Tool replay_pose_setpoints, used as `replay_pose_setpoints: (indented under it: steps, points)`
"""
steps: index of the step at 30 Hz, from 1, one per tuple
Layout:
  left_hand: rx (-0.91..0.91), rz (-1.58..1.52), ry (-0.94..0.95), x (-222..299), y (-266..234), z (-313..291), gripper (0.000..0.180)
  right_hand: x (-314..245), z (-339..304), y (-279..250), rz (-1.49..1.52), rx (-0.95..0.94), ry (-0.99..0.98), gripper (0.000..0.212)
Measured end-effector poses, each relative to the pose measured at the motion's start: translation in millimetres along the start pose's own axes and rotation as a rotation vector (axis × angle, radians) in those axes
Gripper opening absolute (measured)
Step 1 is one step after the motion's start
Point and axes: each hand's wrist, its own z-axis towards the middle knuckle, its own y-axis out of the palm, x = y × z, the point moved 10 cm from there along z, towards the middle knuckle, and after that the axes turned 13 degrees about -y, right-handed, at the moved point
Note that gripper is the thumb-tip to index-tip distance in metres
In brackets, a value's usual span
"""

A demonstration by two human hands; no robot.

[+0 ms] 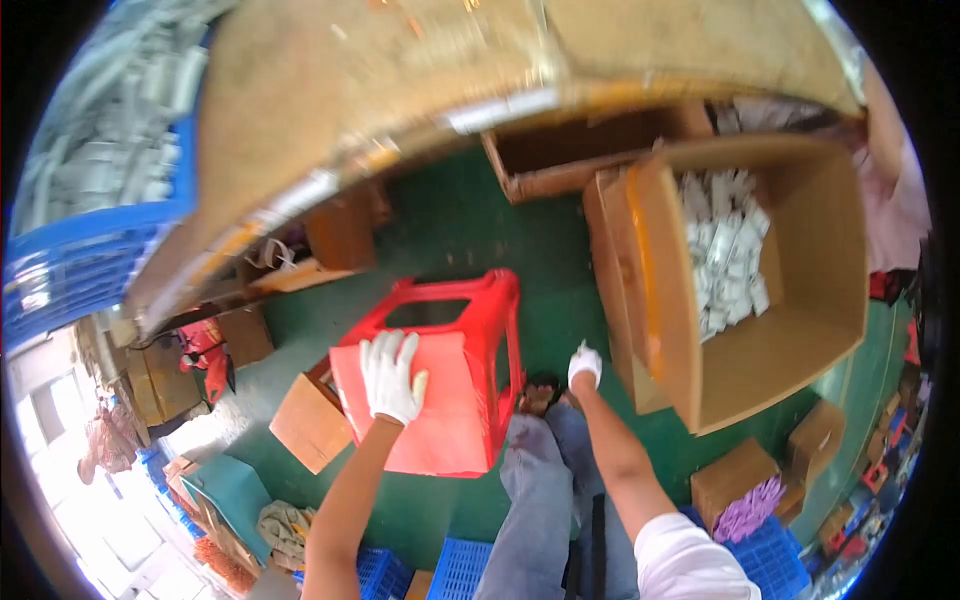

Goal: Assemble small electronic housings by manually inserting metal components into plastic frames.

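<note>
My left hand (391,377), in a white glove, lies with its fingers stretched out on the flat face of a red plastic stool (450,400). The thumb stands apart from the fingers. The stool's legs and open frame point away toward the far side. My right hand (585,368), also white-gloved, hangs between the stool and a large cardboard box (790,350). Its fingers look curled in, with one tip sticking up, and nothing shows in it. Inside the box lie many small white pieces (730,255).
A worktable (380,70) with a worn brown top spans the far side. On its left stands a blue crate (90,250) of white parts. A small cardboard box (312,422) sits beside the stool. Behind my legs are blue baskets (460,568). Another person's arm (885,130) shows at far right.
</note>
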Motion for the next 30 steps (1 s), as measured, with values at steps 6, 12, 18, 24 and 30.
replay_pose_setpoints:
  steps: [6,12,18,24,30]
  points:
    - [-0.03,0.049,-0.068,8,-33,3,0.052,-151,-122,-213,0.22,0.306,-0.367,0.017]
    - [-0.06,0.086,-0.146,15,-36,18,0.043,-259,-259,-404,0.531,0.632,-0.851,0.022]
    - [-0.154,0.113,-0.178,2,-30,23,0.042,-391,-302,-519,0.395,0.646,-1.369,0.036]
    - [-0.334,0.173,-0.139,3,-15,43,0.043,-505,-211,-515,0.143,0.579,-1.534,0.014]
    - [-0.632,0.027,-0.467,-72,53,67,0.039,-577,-165,-496,-0.135,0.436,-1.499,0.014]
